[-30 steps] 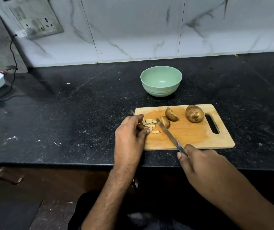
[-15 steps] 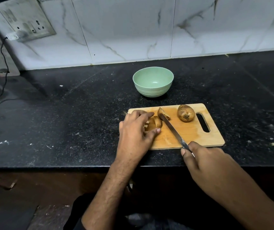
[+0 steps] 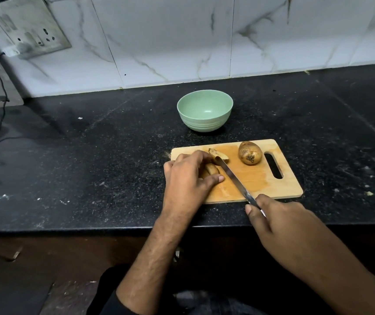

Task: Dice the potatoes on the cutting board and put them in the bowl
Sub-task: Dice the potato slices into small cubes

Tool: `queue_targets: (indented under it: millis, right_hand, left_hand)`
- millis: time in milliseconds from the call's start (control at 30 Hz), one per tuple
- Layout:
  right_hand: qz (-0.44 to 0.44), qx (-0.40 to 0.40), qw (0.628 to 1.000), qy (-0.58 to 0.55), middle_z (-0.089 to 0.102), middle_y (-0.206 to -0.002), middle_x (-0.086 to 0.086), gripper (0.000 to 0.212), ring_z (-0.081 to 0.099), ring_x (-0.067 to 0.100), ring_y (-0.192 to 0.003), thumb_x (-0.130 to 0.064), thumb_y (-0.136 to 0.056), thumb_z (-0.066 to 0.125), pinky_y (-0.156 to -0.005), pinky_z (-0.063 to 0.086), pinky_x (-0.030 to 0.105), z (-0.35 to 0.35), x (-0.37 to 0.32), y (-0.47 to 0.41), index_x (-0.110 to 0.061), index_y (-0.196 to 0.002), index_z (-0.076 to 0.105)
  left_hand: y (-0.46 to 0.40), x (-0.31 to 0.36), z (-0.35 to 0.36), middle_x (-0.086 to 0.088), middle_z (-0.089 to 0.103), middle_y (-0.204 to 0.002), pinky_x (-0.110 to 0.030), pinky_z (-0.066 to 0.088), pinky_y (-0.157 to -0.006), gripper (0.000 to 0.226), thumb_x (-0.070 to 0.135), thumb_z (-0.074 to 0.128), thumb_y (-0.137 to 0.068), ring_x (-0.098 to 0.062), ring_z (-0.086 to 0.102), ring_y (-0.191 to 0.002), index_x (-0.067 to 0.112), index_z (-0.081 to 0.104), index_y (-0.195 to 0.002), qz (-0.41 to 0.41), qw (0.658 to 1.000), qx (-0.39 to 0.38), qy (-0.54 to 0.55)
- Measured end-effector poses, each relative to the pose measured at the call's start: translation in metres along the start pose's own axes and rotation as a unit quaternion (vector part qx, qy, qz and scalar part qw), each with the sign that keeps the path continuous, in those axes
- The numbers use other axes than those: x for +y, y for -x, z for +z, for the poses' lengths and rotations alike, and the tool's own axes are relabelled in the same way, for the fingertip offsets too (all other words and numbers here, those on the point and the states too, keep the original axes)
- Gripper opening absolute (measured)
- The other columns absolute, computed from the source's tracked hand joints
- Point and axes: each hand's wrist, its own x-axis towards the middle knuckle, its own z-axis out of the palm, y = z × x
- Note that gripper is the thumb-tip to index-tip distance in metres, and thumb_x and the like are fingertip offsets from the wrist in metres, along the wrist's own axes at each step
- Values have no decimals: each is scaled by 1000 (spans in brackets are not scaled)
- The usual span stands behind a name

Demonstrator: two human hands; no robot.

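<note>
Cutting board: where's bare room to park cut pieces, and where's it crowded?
Free: the cutting board surface between the knife blade, the whole potato and the handle slot. Crowded: the left end, where the left hand grips a potato piece beside another wedge.

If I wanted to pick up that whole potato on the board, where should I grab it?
Grab the whole potato round its fat middle, coming down from above with your fingers on its two long sides. It lies on its side on the cutting board, with bare board around it. The knife in the right hand is close on its left, so reaching from the handle-slot side is probably safest.
</note>
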Motion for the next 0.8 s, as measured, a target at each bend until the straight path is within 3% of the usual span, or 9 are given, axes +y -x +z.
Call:
queue_targets:
  millis: [133,300,500,633,800]
  right_hand:
    - [-4,-6,1000,-3,54,-75,-6,26,55,17,-76,-55,-102,25,-63,41,32,1,-4,-1,-35,-96,41]
    - [-11,-17,1000,0,54,-74,-8,25,55,14,-74,-55,-102,24,-60,38,29,1,-3,1,-36,-94,39]
    - [-19,-22,1000,4,56,-70,-7,28,53,5,-65,-55,-102,26,-53,34,20,-2,0,3,-34,-94,43]
    - [-21,-22,1000,-4,57,-69,-7,31,55,5,-65,-56,-100,26,-55,38,24,-2,2,7,-34,-99,47]
    - [-12,-43,999,-2,56,-66,-5,32,53,5,-60,-56,-100,25,-51,34,22,-7,-4,12,-32,-85,40]
  left_hand:
    - [5,-2,4,20,64,-101,-31,25,-92,44,58,78,-71,-3,48,-106,34,72,-107,6,1000,16,-26]
    - [6,-7,0,23,63,-104,-30,22,-86,37,52,79,-75,0,44,-108,39,72,-109,-5,1000,0,4]
    - [5,-8,-6,26,59,-108,-30,18,-84,37,49,78,-79,-3,37,-108,45,70,-115,-17,999,-34,11]
    - [6,-8,-8,24,57,-111,-31,19,-87,35,48,75,-82,-5,37,-111,45,70,-117,-23,998,-54,8]
    - [8,-7,-8,24,58,-110,-30,19,-87,40,41,75,-81,-5,39,-111,39,70,-120,-28,999,-42,14]
